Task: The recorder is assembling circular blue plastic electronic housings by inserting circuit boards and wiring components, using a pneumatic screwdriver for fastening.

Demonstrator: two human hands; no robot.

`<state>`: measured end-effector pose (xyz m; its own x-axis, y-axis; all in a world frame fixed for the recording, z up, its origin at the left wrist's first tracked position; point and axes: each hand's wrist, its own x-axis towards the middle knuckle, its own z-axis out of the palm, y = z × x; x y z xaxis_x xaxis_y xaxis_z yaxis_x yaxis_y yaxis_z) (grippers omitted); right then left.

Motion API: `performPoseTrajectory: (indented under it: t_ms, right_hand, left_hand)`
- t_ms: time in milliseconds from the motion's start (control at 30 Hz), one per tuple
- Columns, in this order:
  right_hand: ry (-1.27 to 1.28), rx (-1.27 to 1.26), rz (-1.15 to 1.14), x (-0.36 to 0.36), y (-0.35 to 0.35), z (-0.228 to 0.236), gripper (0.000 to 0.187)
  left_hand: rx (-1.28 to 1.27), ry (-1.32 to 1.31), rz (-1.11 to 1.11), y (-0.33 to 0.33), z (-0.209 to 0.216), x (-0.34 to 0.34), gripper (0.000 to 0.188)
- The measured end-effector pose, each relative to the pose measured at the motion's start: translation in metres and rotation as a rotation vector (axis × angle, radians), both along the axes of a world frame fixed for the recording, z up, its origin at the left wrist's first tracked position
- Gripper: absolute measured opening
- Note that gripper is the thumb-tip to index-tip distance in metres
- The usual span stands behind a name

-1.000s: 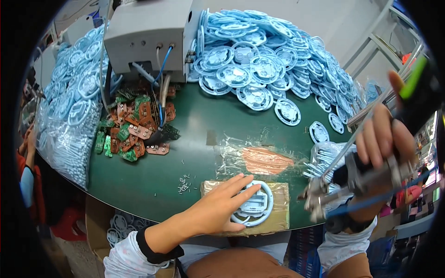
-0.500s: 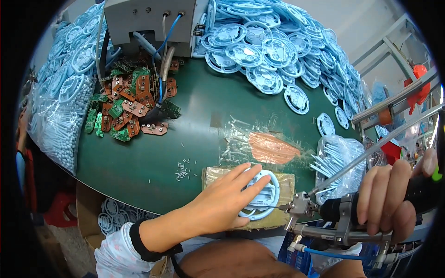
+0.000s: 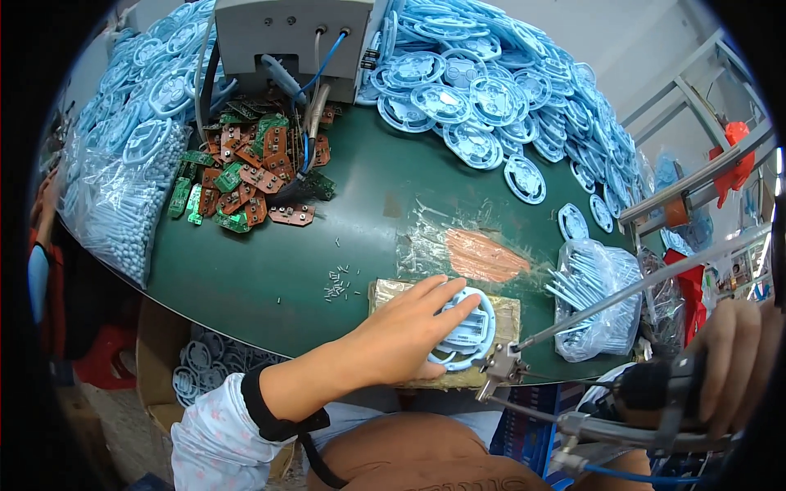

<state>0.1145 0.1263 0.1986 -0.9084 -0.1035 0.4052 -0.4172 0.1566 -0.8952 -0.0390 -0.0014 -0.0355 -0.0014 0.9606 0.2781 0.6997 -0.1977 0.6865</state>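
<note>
The table (image 3: pixel 246 278) is covered in dark green; the round plastic part (image 3: pixel 473 331) under the left hand (image 3: pixel 409 327) is coloured pale blue with a white centre; the block (image 3: pixel 508 309) beneath it is seen in dull tan; the heaped discs (image 3: pixel 483 98) are coloured the same pale blue; the circuit boards (image 3: pixel 250 176) are mixed in green and reddish brown; the machine (image 3: pixel 286 33) is finished in grey, with a blue cable (image 3: pixel 323 57); the sleeve (image 3: pixel 209 430) is patterned white with faint pink specks, edged by a black cuff (image 3: pixel 266 409); the tool (image 3: pixel 647 409) in the right hand (image 3: pixel 737 360) is coloured black and grey.
</note>
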Motion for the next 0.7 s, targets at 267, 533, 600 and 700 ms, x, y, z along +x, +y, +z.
performPoseTrajectory:
  t_ms: [267,533,600,700]
  right_hand:
    - [0.031,-0.087,-0.074,-0.001,0.000,-0.055,0.009]
    - [0.143,0.017,-0.258,-0.014,-0.011,-0.069,0.045]
    - [0.135,0.001,-0.218,-0.013,-0.009,-0.069,0.045]
    - [0.217,-0.125,-0.209,-0.014,-0.013,-0.063,0.040]
  left_hand:
    - [0.017,-0.026,0.012,0.002,-0.003,0.000,0.084]
    - [0.012,-0.013,0.007,0.002,0.003,-0.001,0.083]
    - [0.019,-0.031,-0.004,0.004,-0.001,0.000,0.082]
    - [0.029,-0.011,0.015,0.004,-0.001,0.003,0.083]
